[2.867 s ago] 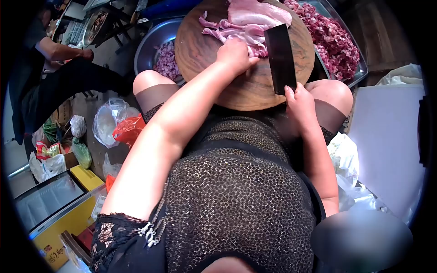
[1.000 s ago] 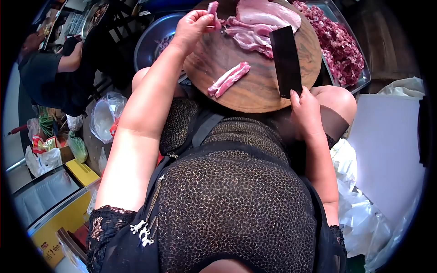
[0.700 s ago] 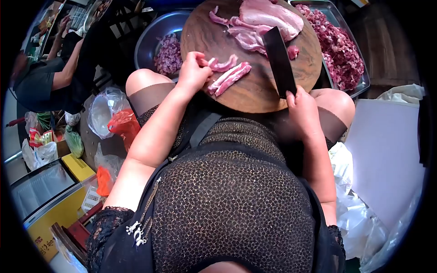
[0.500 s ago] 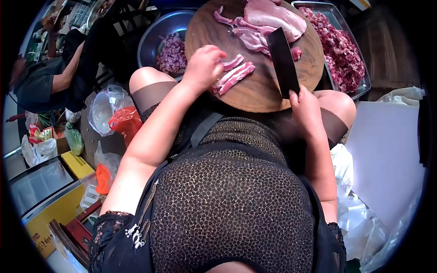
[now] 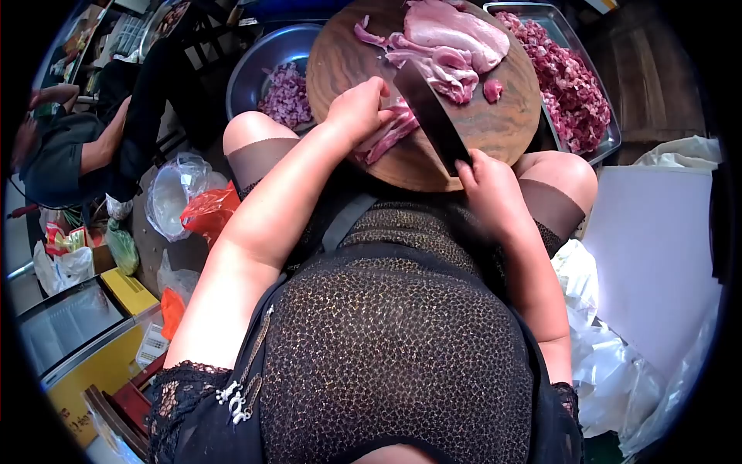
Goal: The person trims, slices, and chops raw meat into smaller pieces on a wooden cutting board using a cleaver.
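My right hand (image 5: 491, 185) is closed round the near end of a dark, wide cleaver (image 5: 434, 116), whose blade stands over the round wooden board (image 5: 495, 127). Left of the blade, my left hand (image 5: 359, 110) rests with bent fingers on pale pink meat strips (image 5: 393, 133), holding them near the board's front left. The blade is beside the strips; whether it touches them cannot be made out. Farther back on the board lie a large slab of meat (image 5: 456, 35), looser folded pieces (image 5: 444, 76), a thin strip (image 5: 369, 34) and a small red piece (image 5: 493, 90).
A metal bowl (image 5: 246, 77) of diced meat stands left of the board. A metal tray (image 5: 616, 127) heaped with chopped meat is at the right. Plastic bags (image 5: 209, 213) lie at the left, a pale panel (image 5: 649, 247) at the right. Another person (image 5: 73, 155) is at the far left.
Since the earlier frames, a strip has been set down beside the others and my left hand has come onto them. The cleaver has moved left and tilted towards the strips.
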`<state>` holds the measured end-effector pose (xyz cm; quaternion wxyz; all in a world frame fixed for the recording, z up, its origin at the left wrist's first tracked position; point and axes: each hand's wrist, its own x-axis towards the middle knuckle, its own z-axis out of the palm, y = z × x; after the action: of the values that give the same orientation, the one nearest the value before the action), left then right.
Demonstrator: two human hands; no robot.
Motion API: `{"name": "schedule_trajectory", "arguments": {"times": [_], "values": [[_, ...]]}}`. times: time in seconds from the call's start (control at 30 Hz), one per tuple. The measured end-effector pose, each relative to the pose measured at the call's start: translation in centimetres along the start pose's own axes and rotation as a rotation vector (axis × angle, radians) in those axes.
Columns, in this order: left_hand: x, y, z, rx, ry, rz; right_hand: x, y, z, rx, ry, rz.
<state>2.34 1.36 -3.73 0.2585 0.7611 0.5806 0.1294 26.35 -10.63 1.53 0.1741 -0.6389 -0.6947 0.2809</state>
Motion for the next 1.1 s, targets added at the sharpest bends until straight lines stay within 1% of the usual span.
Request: {"name": "schedule_trajectory", "arguments": {"times": [0.03,0.07,0.1,0.17,0.23,0.3,0.37,0.4,0.43,0.5,0.53,0.57,0.63,0.67,0.7,0.77,0.8,0.87,0.93,1.0,1.07,1.1], "values": [[-0.2,-0.1,-0.1,-0.001,0.004,-0.004,0.3,-0.2,-0.1,-0.062,-0.032,0.004],[-0.5,-0.4,-0.3,0.034,-0.059,-0.011,0.6,-0.4,-0.2,-0.123,-0.065,0.008],[-0.9,-0.4,-0.7,0.069,-0.125,-0.019,0.9,-0.5,-0.4,-0.121,-0.070,0.005],[-2.4,-0.5,-1.3,0.100,-0.165,-0.039,1.2,-0.3,-0.6,-0.154,-0.093,-0.034],[-3.5,-1.2,-2.1,0.068,-0.285,-0.123,1.4,-0.1,-0.7,-0.147,-0.091,-0.059],[-4.5,-1.6,-3.3,0.072,-0.284,-0.097,1.5,-0.1,-0.6,-0.170,-0.098,-0.054],[-5.0,-2.0,-4.1,0.153,-0.379,-0.112,1.4,-0.1,-0.3,-0.180,-0.091,-0.038],[-5.1,-2.7,-3.5,0.230,-0.159,0.036,1.4,-0.1,-0.2,-0.195,-0.080,-0.022],[-4.3,-3.2,-2.7,0.226,-0.168,0.038,1.0,-0.3,0.1,-0.195,-0.084,-0.012],[-3.1,-2.6,-0.9,0.042,0.272,0.554,-0.3,-0.9,0.4,-0.182,0.114,-0.138],[-2.5,-1.7,-0.4,0.003,0.256,0.616,-0.3,-0.9,0.5,-0.185,0.113,-0.132],[-2.1,-1.2,0.6,-0.005,0.252,0.620,-0.4,-0.8,0.7,-0.249,0.118,-0.155],[-1.4,-0.8,2.8,-0.175,0.200,0.574,-0.2,-0.7,0.7,-0.323,0.126,-0.171],[-1.1,-1.0,3.5,-0.160,0.256,0.680,-0.2,-0.6,0.6,-0.355,0.047,-0.140],[-1.1,-0.7,3.6,-0.171,0.253,0.680,0.0,-0.5,0.6,-0.385,-0.032,-0.109],[-1.9,-0.4,3.6,-0.155,0.335,0.617,0.0,-0.4,0.5,-0.379,-0.020,-0.134],[-2.2,-0.3,3.5,-0.162,0.329,0.611,0.1,-0.5,0.2,-0.380,-0.032,-0.139],[-2.4,-0.4,3.5,-0.165,0.246,0.537,0.3,-0.9,-0.5,-0.384,-0.050,-0.140],[-2.5,-0.7,3.9,-0.165,0.230,0.520,0.6,-1.3,-1.2,-0.378,-0.164,-0.074],[-2.4,-1.0,4.2,-0.163,0.211,0.504,1.6,-1.5,-1.6,-0.400,-0.216,-0.070],[-2.2,-1.1,4.2,-0.069,0.256,0.589,3.0,-1.9,-1.4,-0.420,-0.266,-0.071],[-2.1,-1.2,4.2,-0.073,0.253,0.583,4.1,-2.4,-1.0,-0.397,-0.275,-0.067]]}}
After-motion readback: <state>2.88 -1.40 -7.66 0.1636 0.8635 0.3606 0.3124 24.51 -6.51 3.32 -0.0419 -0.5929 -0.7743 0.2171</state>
